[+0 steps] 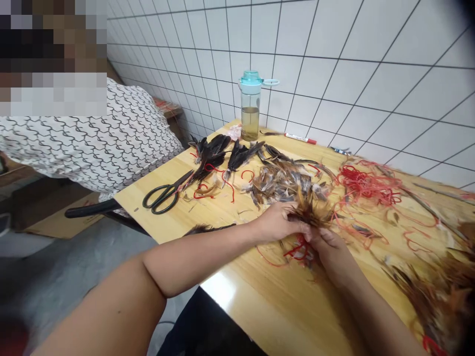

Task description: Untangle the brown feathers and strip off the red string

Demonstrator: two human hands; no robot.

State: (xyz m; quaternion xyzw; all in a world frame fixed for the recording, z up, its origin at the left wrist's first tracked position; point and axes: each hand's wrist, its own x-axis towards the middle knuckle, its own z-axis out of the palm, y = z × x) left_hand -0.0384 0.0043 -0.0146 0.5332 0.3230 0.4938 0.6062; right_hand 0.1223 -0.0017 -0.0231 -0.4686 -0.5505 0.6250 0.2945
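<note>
My left hand (280,222) is closed around a bunch of brown feathers (309,207) above the wooden table. Against its base, the fingers of my right hand (328,247) press together, close to the left fingertips. Red string (300,249) hangs just below both hands; whether the right fingers pinch the string or the feather stems I cannot make out. Behind the bunch lies a loose pile of brown and grey feathers (278,180). A tangle of red string (365,185) rests to the right of it.
Black scissors (163,198) lie at the table's left edge beside black feather bunches (211,155). A water bottle (251,106) and a marker (300,139) are near the tiled wall. More brown feathers (438,291) lie at right. A person in a patterned shirt (122,133) sits at left.
</note>
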